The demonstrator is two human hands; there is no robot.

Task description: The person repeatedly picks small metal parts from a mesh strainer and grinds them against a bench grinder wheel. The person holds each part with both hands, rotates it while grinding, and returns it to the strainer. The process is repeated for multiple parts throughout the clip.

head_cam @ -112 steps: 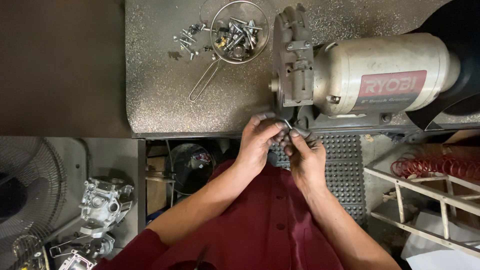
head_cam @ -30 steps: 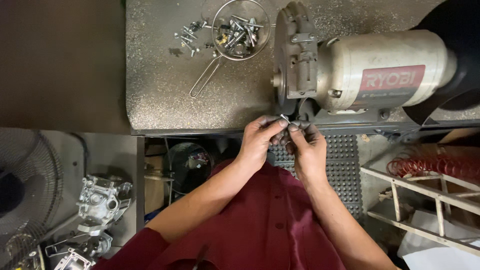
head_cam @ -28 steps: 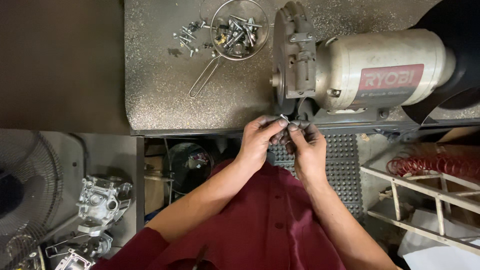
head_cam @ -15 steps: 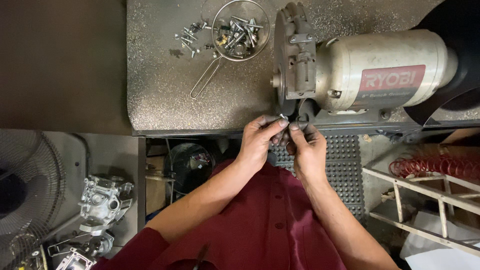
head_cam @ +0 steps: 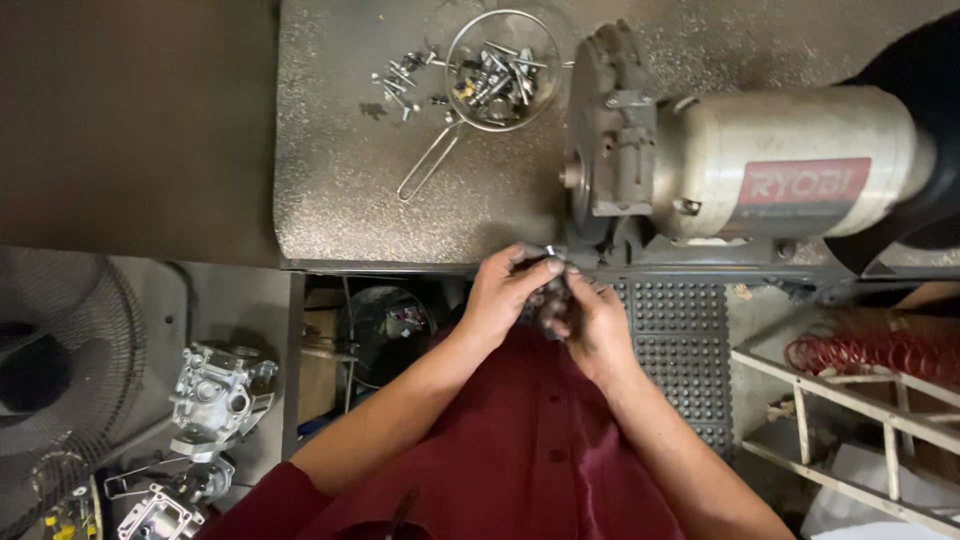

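Note:
My left hand (head_cam: 505, 293) and my right hand (head_cam: 592, 318) are pressed together at the front edge of the speckled metal bench (head_cam: 340, 190). Between their fingertips they pinch a small metal part (head_cam: 550, 252), mostly hidden by the fingers. The hands sit just below the wheel end of a grey bench grinder (head_cam: 740, 170). Whether the part touches the wheel cannot be told.
A wire strainer (head_cam: 500, 70) holding several screws and bolts lies on the bench, with loose screws (head_cam: 400, 78) beside it. Below are a studded rubber mat (head_cam: 680, 350), a fan (head_cam: 60, 370), metal engine parts (head_cam: 215, 390), a red coiled hose (head_cam: 880, 352) and a white rack (head_cam: 850, 430).
My hands have stayed at the bench edge by the grinder, drawing slightly closer together around the small part; little else differs.

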